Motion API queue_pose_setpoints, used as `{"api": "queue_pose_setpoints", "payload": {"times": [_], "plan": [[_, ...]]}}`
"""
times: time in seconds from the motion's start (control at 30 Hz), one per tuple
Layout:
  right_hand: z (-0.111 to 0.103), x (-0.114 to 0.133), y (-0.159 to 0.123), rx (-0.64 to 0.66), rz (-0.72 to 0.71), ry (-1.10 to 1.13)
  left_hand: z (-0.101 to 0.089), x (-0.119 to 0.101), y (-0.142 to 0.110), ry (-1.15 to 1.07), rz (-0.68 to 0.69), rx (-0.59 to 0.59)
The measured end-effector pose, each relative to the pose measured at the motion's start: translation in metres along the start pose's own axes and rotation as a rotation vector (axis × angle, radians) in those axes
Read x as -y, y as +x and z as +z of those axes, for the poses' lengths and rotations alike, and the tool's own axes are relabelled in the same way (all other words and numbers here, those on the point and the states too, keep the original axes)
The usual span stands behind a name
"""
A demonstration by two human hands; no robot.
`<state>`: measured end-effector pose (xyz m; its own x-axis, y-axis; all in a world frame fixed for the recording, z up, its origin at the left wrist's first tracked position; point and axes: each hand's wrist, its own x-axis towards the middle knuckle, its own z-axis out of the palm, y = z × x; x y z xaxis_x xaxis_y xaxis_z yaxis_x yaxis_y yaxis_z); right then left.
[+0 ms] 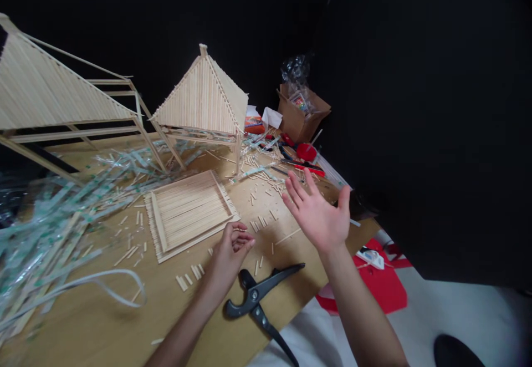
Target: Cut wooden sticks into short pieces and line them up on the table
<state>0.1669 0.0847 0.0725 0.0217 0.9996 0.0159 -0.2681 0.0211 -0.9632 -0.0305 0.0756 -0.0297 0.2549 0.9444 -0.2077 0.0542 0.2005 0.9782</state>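
Observation:
My right hand (318,214) is raised above the table's right side, palm showing, fingers and thumb spread, holding nothing. Lower and to its left, my left hand (230,248) hovers by the near right corner of a stick panel (193,212). Its fingers are loosely curled, with a gap to the thumb and nothing visible between them. The panel is rows of thin wooden sticks with a raised stick frame. Below both hands lies a black-handled cutter (255,295), its handles spread. Short cut stick pieces (258,223) are scattered close to my left hand.
Two stick-built models with sloped roofs stand behind: a small house (203,95) and a larger one (62,90) at left. Torn plastic wrappers (62,228) cover the table's left. A cardboard box (301,115) sits at the back right. A red stool (382,284) stands beyond the edge.

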Motion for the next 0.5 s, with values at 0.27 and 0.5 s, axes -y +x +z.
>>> {"api": "queue_pose_setpoints", "payload": {"times": [0.27, 0.5], "plan": [[-0.020, -0.012, 0.007, 0.067, -0.006, -0.164, 0.000, -0.001, 0.001, 0.002, -0.002, -0.001], [-0.062, -0.062, 0.017, 0.111, -0.025, -0.881, -0.001, -0.003, 0.001, -0.014, -0.009, 0.001]]}}
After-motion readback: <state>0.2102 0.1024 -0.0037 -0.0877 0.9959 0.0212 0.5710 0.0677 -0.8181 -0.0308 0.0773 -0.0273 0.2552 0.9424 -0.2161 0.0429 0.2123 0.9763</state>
